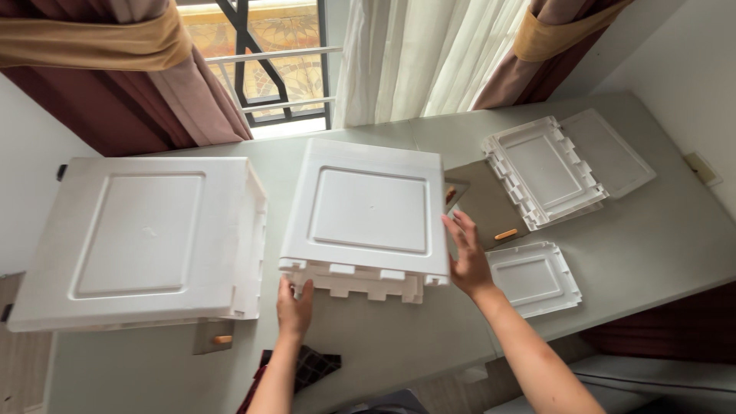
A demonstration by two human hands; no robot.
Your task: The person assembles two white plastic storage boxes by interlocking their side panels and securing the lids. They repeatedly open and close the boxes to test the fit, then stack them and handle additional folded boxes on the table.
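At table centre, a square white plastic panel with a recessed middle and notched tabs along its near edge (366, 215) lies flat, apparently on top of further white pieces whose tabs show beneath its near edge. Left hand (294, 308) sits at the near-left corner, fingers extended upward and touching the tabbed edge, not wrapped around it. Right hand (467, 261) rests against the right side near the near-right corner, fingers spread and pressed flat along the edge; no closed grip visible.

Just right of the panel, partly under the right hand, a brown flat board (487, 203) lies on the pale grey-green table (652, 245), with a small orange peg (505, 234) on it. Near the right forearm, 1 small white rectangular tabbed panel (533, 278) lies flat. Beyond the board, a stack of larger white tabbed panels (546, 170) sits next to a plain translucent rectangular sheet (613, 149).

Left of centre, well apart from the hands, a large white assembled plastic box with a recessed top (142, 238) stands. A second brown piece with an orange peg (215, 337) shows under its near edge. Dark plaid cloth (314, 364) lies at the near table edge. Maroon curtains (115, 84) frame a window behind.
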